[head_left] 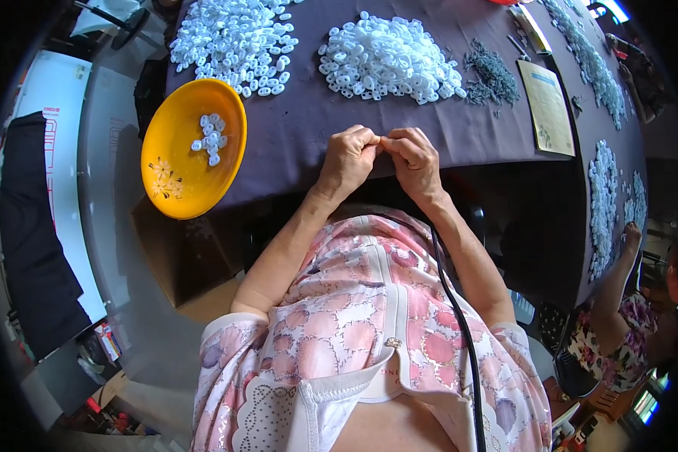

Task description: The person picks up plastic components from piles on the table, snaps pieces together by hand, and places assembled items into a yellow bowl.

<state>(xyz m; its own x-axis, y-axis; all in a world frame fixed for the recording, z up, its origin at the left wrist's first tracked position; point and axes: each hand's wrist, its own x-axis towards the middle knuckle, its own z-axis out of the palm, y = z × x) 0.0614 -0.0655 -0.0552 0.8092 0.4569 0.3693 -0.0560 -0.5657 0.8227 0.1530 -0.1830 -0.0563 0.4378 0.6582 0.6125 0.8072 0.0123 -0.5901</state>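
My left hand (346,160) and my right hand (412,161) meet at the fingertips over the near edge of the table. Both are closed in a pinch, and whatever lies between the fingers is hidden. Beyond them is a large heap of small white oval plastic pieces (388,59). Beside that heap, to its right, lies a smaller pile of small dark grey parts (492,74). On the left, a tilted yellow bowl (166,143) with a flower pattern holds several white pieces (212,140).
Another white heap (233,45) lies at the far left of the dark tablecloth (301,124). A tan booklet (545,105) rests at the right. Other people sit along the right side by more white pieces (603,207). A cardboard box (175,256) stands below the bowl. A black cable (459,309) hangs over my front.
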